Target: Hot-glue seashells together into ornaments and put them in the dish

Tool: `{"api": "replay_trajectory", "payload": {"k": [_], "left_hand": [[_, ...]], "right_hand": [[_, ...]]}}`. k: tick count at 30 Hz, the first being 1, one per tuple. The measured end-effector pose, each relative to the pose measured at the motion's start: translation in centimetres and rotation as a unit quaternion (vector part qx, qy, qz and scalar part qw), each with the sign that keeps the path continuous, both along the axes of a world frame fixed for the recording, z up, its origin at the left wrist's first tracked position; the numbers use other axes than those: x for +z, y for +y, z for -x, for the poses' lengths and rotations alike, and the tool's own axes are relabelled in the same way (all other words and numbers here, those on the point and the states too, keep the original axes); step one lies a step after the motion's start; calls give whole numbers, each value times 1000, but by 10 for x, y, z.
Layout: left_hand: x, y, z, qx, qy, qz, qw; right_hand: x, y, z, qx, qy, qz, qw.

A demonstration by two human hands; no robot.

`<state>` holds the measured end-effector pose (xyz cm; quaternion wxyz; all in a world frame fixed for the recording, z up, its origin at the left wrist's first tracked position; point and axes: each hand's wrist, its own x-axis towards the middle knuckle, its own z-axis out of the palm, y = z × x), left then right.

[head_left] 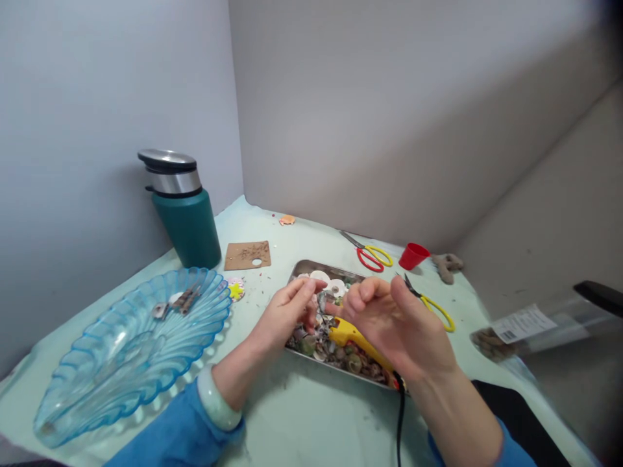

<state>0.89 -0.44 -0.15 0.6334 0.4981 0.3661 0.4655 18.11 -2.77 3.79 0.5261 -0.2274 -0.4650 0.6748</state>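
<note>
Shells (357,362), curled, fill metal tray (321,364), plastic gun (348,333) on top. I read right hand (409,327) above, thumb off fingers; left hand (285,311), cannot tell. Open cloth (265,402) separates tray from scalloped dish (126,344).

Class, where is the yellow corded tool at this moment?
In the head view, the yellow tool is just right of centre, at the metal tray, partly hidden by the right hand.
</note>
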Motion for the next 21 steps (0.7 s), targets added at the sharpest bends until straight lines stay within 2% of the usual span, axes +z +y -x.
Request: {"api": "replay_trajectory", "payload": {"k": [3, 6, 13, 18, 21], "left_hand": [[-3, 1, 1, -29, -23, 11, 999], [-5, 1, 2, -30, -32, -3, 999], [-2, -3, -2, -50, -69, 10, 996], [-3, -3, -3, -41, -87, 15, 995], [-5, -2, -2, -45, -90, 11, 995]], "right_hand": [[3, -1, 2, -23, 15, 20, 999], [6, -3, 4, -41, 44, 46, 997], [13, -10, 9, -58, 114, 116, 985], [15, -12, 11, -77, 121, 113, 983], [13, -13, 10, -76, 88, 90, 989]]}}
